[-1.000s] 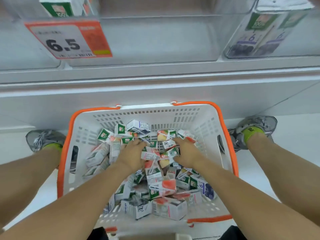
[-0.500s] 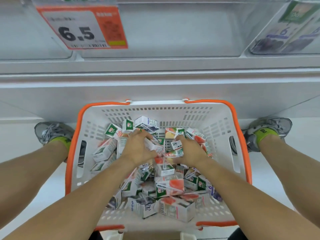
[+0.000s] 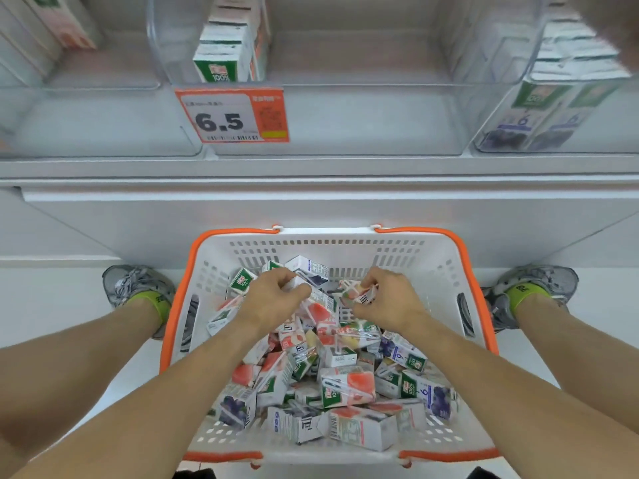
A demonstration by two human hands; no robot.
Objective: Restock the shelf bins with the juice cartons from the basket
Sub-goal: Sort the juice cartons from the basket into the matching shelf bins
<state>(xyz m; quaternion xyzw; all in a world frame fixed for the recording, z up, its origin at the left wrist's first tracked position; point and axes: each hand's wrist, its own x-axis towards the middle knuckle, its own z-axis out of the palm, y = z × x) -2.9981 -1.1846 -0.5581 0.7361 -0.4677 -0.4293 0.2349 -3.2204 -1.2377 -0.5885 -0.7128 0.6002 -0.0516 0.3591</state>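
Forearms: both reach in from 6 o'clock, over the near rim of the basket (image 3: 221, 257).
Basket: white w/ orange rim, on floor btwn the feet; walls slotted.
Carton pile: juice cartons (image 3: 347, 385) heaped loose, mostly near half + centre of basket; pink, green, blue-grape faces, lying every which way.
Left hand (image 3: 273, 300): over far-centre of pile, fingers curled down round a pink-faced carton (image 3: 316, 311); carton sticks out at hand's 4 o'clock, under thumb side.
Right hand (image 3: 387, 302): just beside the left, at its 3 o'clock; fingers + thumb pinch a small carton (image 3: 359, 293) that shows at hand's 9 o'clock, lifted a bit above pile.
Gap: the two held cartons near each other, touching or not – can't tell.
Shoes: grey trainers (image 3: 138, 288) w/ lime socks, at 9 and 3 o'clock of basket.
Price tag (image 3: 233, 115): orange/white, reads 6.5, at 12 o'clock on shelf edge.
Shelf bins: clear bin (image 3: 345, 115) behind tag holds one row of green cartons (image 3: 221, 60) at its left; most of bin floor bare. Bin at 2 o'clock holds blue-grape cartons (image 3: 539, 112).
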